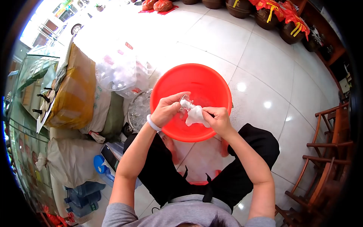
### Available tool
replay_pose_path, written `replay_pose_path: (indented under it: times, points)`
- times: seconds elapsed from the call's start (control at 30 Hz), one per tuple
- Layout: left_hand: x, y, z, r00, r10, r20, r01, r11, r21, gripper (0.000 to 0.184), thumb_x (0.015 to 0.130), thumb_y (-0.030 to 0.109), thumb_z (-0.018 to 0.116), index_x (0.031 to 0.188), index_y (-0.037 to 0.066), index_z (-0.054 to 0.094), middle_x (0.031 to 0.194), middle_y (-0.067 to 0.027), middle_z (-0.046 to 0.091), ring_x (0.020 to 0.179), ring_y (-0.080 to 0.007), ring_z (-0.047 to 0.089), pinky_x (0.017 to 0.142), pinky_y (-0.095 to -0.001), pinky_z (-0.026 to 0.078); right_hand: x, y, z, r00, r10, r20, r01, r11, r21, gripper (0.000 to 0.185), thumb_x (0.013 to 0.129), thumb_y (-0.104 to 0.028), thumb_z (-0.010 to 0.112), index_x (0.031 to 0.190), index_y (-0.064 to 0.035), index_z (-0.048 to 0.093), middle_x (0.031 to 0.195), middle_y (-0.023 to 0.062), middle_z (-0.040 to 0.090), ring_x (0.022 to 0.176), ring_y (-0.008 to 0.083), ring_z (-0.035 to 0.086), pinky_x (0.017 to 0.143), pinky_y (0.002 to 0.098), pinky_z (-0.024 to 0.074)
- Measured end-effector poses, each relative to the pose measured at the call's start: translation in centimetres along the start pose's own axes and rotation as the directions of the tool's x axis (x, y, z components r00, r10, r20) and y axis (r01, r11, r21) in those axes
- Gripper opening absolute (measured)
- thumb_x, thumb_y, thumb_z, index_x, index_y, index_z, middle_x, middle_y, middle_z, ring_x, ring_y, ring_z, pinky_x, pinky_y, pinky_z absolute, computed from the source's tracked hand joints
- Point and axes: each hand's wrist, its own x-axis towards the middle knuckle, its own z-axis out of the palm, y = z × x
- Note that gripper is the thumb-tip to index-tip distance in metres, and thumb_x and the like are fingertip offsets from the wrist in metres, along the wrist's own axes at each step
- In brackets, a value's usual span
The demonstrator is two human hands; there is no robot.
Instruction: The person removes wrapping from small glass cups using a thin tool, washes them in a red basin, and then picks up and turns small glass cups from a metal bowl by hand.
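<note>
Over a large red plastic tub [162,81] between my knees, my left hand [166,110] is closed around a small clear glass [186,99], its mouth facing right. White material goes into the glass and continues to a crumpled white cloth [196,116]. My right hand [219,120] pinches that cloth, and a bit of something dark shows by its fingers. Whether the cloth is wrapped on a stick or handle I cannot tell. Just left of the tub stands a round metal basin [130,118] with several clear glass or plastic pieces in it.
Clear plastic bags [115,72], a taped cardboard box [77,89] and sacks [72,159] crowd the left side by a glass case [22,113]. Wooden chairs [321,162] stand at right. Dark jars [239,8] line the back. Empty-looking water jugs [81,198] lie lower left.
</note>
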Motion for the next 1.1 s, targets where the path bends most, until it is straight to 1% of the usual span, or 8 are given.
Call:
replay_pose_path:
  times: [0.27, 0.37, 0.43, 0.6, 0.67, 0.8, 0.9, 1.1]
  points:
    - [0.1, 1.0, -0.4, 0.963, 0.238, 0.124, -0.246, 0.968, 0.054, 0.043, 0.086, 0.018, 0.063, 0.122, -0.001, 0.050, 0.098, -0.0054, 0.058, 0.071, -0.0108, 0.056, 0.062, -0.0238, 0.047, 0.4, -1.0, -0.8, 0.828, 0.435, 0.353, -0.560, 0.669, 0.488, 0.020, 0.088, -0.013, 0.056, 0.084, 0.0031, 0.067, 0.061, -0.0042, 0.056, 0.053, 0.0034, 0.047, 0.046, 0.0210, 0.0363]
    - [-0.3, 1.4, -0.3, 0.988, 0.130, 0.085, -0.129, 0.991, -0.021, 0.035, 0.087, 0.019, 0.060, 0.115, -0.001, 0.054, 0.093, -0.0046, 0.059, 0.070, -0.0099, 0.056, 0.056, -0.0219, 0.046, 0.3, -1.5, 0.0, 0.906, 0.364, 0.216, -0.420, 0.834, 0.357, 0.017, 0.085, -0.013, 0.059, 0.082, 0.0016, 0.067, 0.059, -0.0005, 0.058, 0.048, 0.0072, 0.050, 0.044, 0.0233, 0.0370]
    - [-0.4, 1.1, 0.2, 0.992, 0.120, 0.028, -0.121, 0.992, 0.032, 0.030, 0.089, 0.021, 0.058, 0.110, -0.001, 0.056, 0.089, -0.0043, 0.059, 0.066, -0.0093, 0.055, 0.052, -0.0207, 0.043, 0.5, -1.0, 0.1, 0.991, -0.133, 0.002, 0.133, 0.990, -0.057, 0.012, 0.079, -0.013, 0.063, 0.079, -0.0015, 0.066, 0.056, 0.0041, 0.058, 0.046, 0.0161, 0.055, 0.043, 0.0277, 0.0400]
    - [-0.2, 0.2, 0.4, 0.998, -0.019, -0.065, 0.022, 0.998, 0.052, 0.028, 0.093, 0.025, 0.048, 0.100, 0.000, 0.059, 0.080, -0.0049, 0.059, 0.056, -0.0084, 0.052, 0.042, -0.0184, 0.035, 1.9, -2.2, -2.0, 0.928, -0.314, 0.200, 0.371, 0.831, -0.415, 0.008, 0.073, -0.013, 0.065, 0.075, -0.0055, 0.064, 0.058, 0.0070, 0.057, 0.050, 0.0231, 0.057, 0.044, 0.0326, 0.0433]
    - [0.0, 0.4, 0.8, 0.947, -0.296, -0.125, 0.295, 0.955, -0.025, 0.041, 0.093, 0.035, 0.043, 0.100, -0.002, 0.059, 0.074, -0.0056, 0.057, 0.047, -0.0089, 0.043, 0.039, -0.0193, 0.028, 1.8, -1.9, -2.0, 0.909, -0.344, 0.234, 0.415, 0.781, -0.467, 0.007, 0.073, -0.013, 0.066, 0.074, -0.0066, 0.063, 0.057, 0.0063, 0.057, 0.049, 0.0230, 0.057, 0.044, 0.0332, 0.0436]
    - [0.2, -0.1, -0.2, 0.937, -0.339, 0.087, 0.344, 0.937, -0.059, 0.042, 0.094, 0.035, 0.040, 0.107, -0.001, 0.057, 0.079, -0.0058, 0.056, 0.056, -0.0114, 0.049, 0.043, -0.0205, 0.034, 0.6, 0.3, -0.7, 0.977, -0.164, 0.139, 0.202, 0.922, -0.332, 0.009, 0.075, -0.014, 0.063, 0.075, -0.0055, 0.066, 0.060, 0.0076, 0.060, 0.047, 0.0219, 0.056, 0.043, 0.0319, 0.0420]
    - [0.2, 1.1, 1.8, 0.991, -0.077, -0.113, 0.080, 0.997, 0.023, 0.042, 0.094, 0.031, 0.039, 0.121, 0.000, 0.049, 0.094, -0.0082, 0.057, 0.073, -0.0150, 0.056, 0.053, -0.0227, 0.043, 0.2, 0.4, -0.4, 0.985, 0.120, 0.120, -0.107, 0.988, -0.115, 0.013, 0.078, -0.014, 0.060, 0.079, -0.0034, 0.068, 0.061, 0.0070, 0.062, 0.045, 0.0166, 0.054, 0.043, 0.0289, 0.0399]
    - [-0.1, 1.5, 0.1, 0.984, 0.083, 0.160, -0.092, 0.994, 0.052, 0.052, 0.086, 0.012, 0.057, 0.133, 0.000, 0.037, 0.102, -0.0115, 0.058, 0.083, -0.0195, 0.060, 0.066, -0.0300, 0.048, 1.1, -0.2, -1.2, 0.863, 0.418, 0.284, -0.501, 0.782, 0.371, 0.020, 0.087, -0.012, 0.056, 0.085, 0.0031, 0.068, 0.059, -0.0042, 0.053, 0.053, 0.0027, 0.046, 0.047, 0.0199, 0.0356]
